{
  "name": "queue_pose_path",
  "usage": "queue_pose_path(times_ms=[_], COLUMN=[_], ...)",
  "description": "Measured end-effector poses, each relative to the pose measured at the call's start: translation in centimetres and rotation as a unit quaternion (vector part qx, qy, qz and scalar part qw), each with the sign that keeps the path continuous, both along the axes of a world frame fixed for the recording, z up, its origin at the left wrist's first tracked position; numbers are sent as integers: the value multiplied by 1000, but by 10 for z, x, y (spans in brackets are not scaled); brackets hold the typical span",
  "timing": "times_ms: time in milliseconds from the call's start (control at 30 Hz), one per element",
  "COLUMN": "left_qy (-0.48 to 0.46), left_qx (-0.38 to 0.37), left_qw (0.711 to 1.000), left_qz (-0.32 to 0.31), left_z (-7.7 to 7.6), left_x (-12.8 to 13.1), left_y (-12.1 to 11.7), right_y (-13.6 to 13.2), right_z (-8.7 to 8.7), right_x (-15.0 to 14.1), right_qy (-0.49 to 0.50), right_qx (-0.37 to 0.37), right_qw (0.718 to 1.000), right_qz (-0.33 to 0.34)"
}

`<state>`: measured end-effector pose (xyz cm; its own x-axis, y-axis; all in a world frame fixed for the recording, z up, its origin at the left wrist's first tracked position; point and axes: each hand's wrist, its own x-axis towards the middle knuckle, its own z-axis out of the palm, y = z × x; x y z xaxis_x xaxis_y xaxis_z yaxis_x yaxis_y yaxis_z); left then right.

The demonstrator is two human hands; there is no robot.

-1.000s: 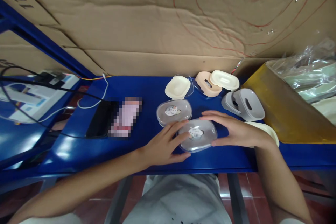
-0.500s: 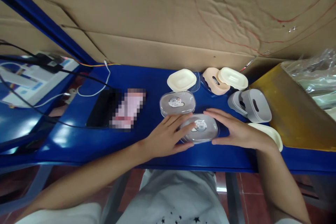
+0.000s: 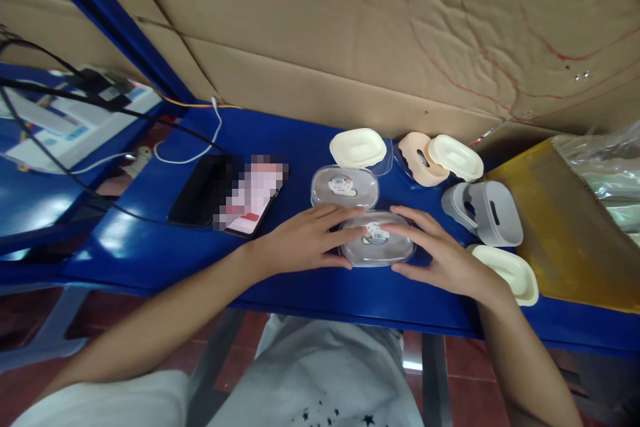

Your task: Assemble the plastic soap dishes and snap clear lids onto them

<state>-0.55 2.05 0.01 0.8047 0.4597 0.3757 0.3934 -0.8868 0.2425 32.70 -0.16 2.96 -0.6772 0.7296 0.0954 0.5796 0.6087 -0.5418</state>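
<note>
A grey soap box [image 3: 379,255] with a clear cover and a round label lies on the blue table near its front edge. My left hand [image 3: 300,239] grips its left side, with fingers over the cover and the thumb at the near edge. On the other side my right hand [image 3: 443,255] holds the box, fingertips on top beside the label and thumb at the near right corner. Just behind stands a second covered grey soap box [image 3: 345,188], also labelled. A cream soap tray [image 3: 358,147] sits beyond it, partly over a clear cover [image 3: 385,159].
Peach [image 3: 421,163] and cream [image 3: 457,157] pieces lie at the back right, grey slotted pieces [image 3: 495,213] nearer. A cream dish [image 3: 507,275] is by my right wrist, beside a yellow-brown box [image 3: 575,240]. Phones [image 3: 203,190] and cables lie left; cardboard [image 3: 300,33] walls the back.
My right fingers have come onto the cover from beside the soap box. My left hand stays at its left side. The view has tilted and shifted slightly.
</note>
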Motion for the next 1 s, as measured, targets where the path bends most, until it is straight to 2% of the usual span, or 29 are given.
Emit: queue_pose_path(times_ms=[400,667,833,1000], left_qy=[-32,-27,-15,-13], left_qx=[-24,-17,-15,-25], left_qw=[999,999,1000,999], left_qz=[2,5,15,27], left_z=[-8,0,5,5], left_x=[-1,1,4,4], left_y=[4,0,-4,-5], right_y=[0,-2,-3,-3], right_z=[1,-4,-9,-11], right_x=[-5,-6,-14,-21], right_qy=[-42,-53,-69,-80], right_qx=[76,41,50,65], right_qw=[996,998,996,995], right_qz=[14,-1,-3,-4])
